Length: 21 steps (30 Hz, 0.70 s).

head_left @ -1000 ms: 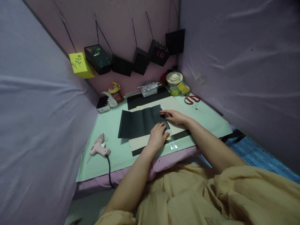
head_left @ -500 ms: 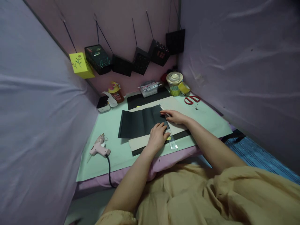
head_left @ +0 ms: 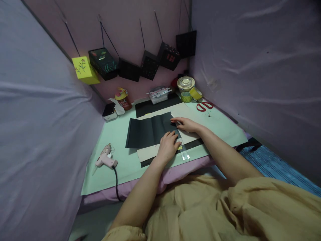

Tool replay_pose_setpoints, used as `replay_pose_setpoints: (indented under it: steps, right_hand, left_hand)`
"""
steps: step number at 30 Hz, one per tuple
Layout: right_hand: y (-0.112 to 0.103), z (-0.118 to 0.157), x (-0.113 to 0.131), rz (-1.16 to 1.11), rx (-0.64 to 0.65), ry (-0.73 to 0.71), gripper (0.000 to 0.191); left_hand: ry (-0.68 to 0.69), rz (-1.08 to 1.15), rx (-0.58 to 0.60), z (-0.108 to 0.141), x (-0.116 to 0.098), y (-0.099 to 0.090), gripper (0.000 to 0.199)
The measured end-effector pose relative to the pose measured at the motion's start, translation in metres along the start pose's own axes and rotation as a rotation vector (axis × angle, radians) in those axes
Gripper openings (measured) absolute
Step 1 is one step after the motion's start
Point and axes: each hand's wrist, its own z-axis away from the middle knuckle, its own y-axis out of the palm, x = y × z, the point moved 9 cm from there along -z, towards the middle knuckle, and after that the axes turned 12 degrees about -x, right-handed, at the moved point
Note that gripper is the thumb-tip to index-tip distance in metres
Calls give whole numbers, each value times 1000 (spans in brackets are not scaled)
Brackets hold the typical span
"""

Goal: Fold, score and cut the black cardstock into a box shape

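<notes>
My left hand [head_left: 168, 145] lies with its fingers stretched out across the lower right of a folded black paper sheet [head_left: 145, 132] and a clear ruler [head_left: 185, 152]. The ruler slants along the right edge of the sheet, its near end toward me. My right hand [head_left: 186, 124] rests farther up that edge, fingers extended to the left over the sheet. A thin white edge shows beside its fingers; I cannot tell what it belongs to. Beneath the sheet is a cream board [head_left: 147, 153], with black paper [head_left: 146, 163] under it.
A pink glue gun [head_left: 106, 160] with a black cord lies at the left. Red-handled scissors [head_left: 205, 106] lie at the right, near tape rolls [head_left: 186, 97]. A marker box [head_left: 159, 95] and a jar [head_left: 124, 102] stand at the back. Decorated boxes [head_left: 104, 63] hang above.
The whole view has shifted very slightly. Both hands, the black sheet and the ruler keep the same places relative to one another.
</notes>
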Motion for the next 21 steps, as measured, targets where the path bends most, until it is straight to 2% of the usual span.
replay_pose_setpoints:
  steps: [21]
  right_hand:
    - [-2,-2,0,-30,-12,9,58]
  left_hand:
    - [5,1,21,-1,-2,-1,39]
